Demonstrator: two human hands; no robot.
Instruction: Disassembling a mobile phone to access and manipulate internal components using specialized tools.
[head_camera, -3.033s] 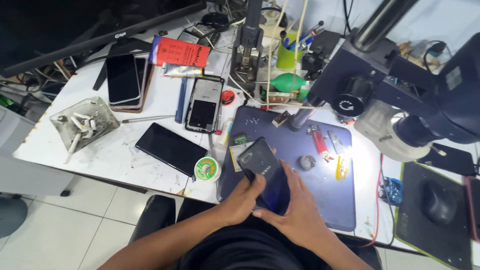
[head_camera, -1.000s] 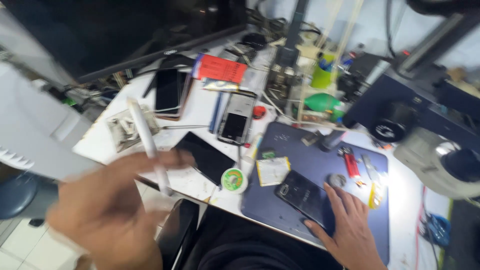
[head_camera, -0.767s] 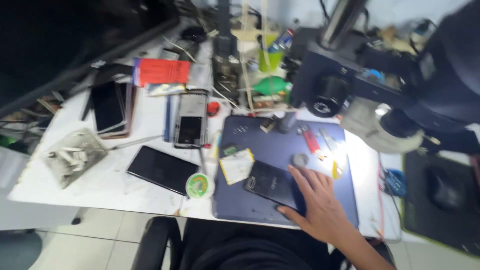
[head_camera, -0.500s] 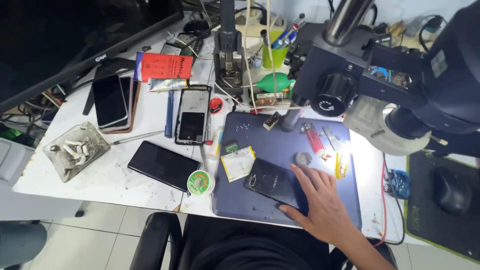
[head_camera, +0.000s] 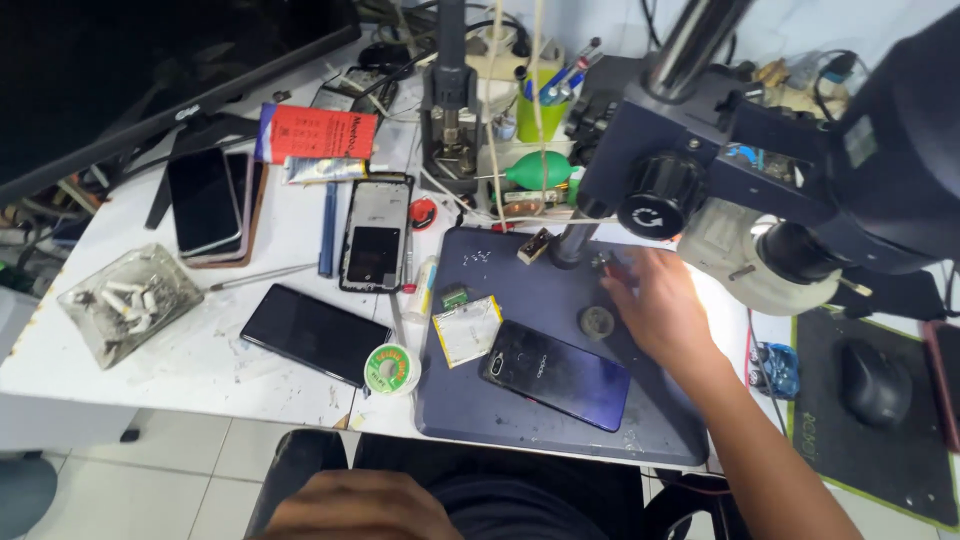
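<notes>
Phone (head_camera: 556, 374) lies back-up and closed on the blue mat (head_camera: 520, 290), just right of a small yellowish card (head_camera: 466, 329); no hand touches it. Your right hand (head_camera: 655, 305) reaches past it to the mat's far right edge under the microscope (head_camera: 800, 170), fingers loosely spread over small items there; whether it grips anything cannot be told. Your left hand (head_camera: 360, 505) rests low at the frame's bottom, near your lap, apparently empty. Judged from this, the phone's back is not yet opened. A round grey disc (head_camera: 597, 321) sits beside your right hand.
</notes>
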